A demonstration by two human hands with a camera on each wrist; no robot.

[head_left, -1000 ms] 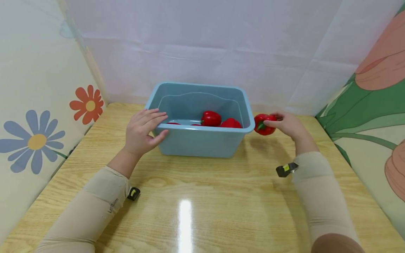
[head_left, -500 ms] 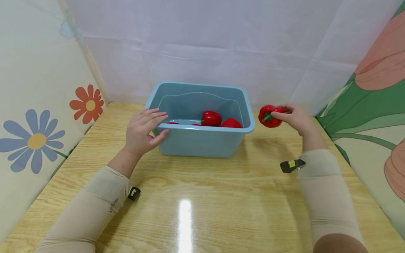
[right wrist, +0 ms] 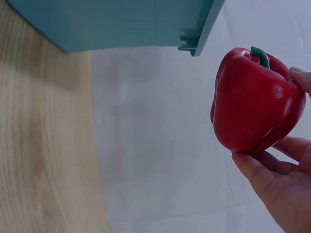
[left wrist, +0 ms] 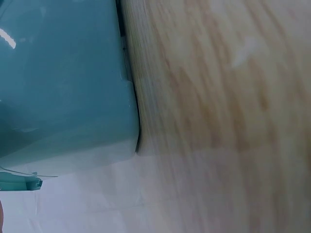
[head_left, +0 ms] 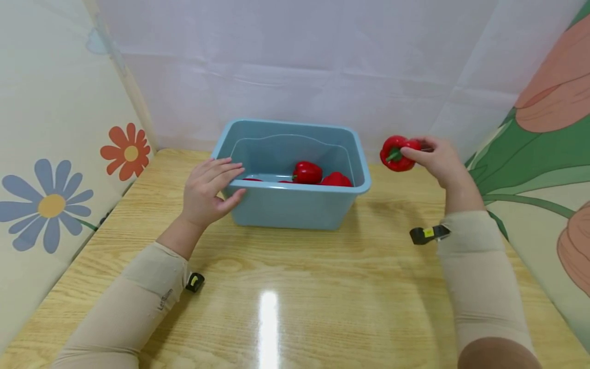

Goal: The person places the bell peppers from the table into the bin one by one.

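Observation:
Between thumb and fingers, my right hand [head_left: 438, 159] holds a red bell pepper [head_left: 396, 154] in the air, right of the blue plastic bin [head_left: 290, 207]. In the right wrist view the pepper [right wrist: 252, 102] shows its green stem at the top, thumb on one side and fingertips on the other. At the bin's front left corner rests my left hand [head_left: 205, 192], its straight fingers over the rim and the thumb along the outer front wall. Inside the bin lie several red peppers [head_left: 308, 173], partly hidden by the front wall. The left wrist view shows mostly the bin's side [left wrist: 63, 82].
The bin stands on a wood-grain table [head_left: 322, 287] near the white back sheet [head_left: 295, 66]. Flower-printed panels [head_left: 50, 205] flank the table on both sides. A small black camera [head_left: 428, 234] sits at the right wrist, another at the left.
My right hand has carried the pepper up and slightly right, away from the bin's right rim. The left hand, the bin and the peppers inside it stay put.

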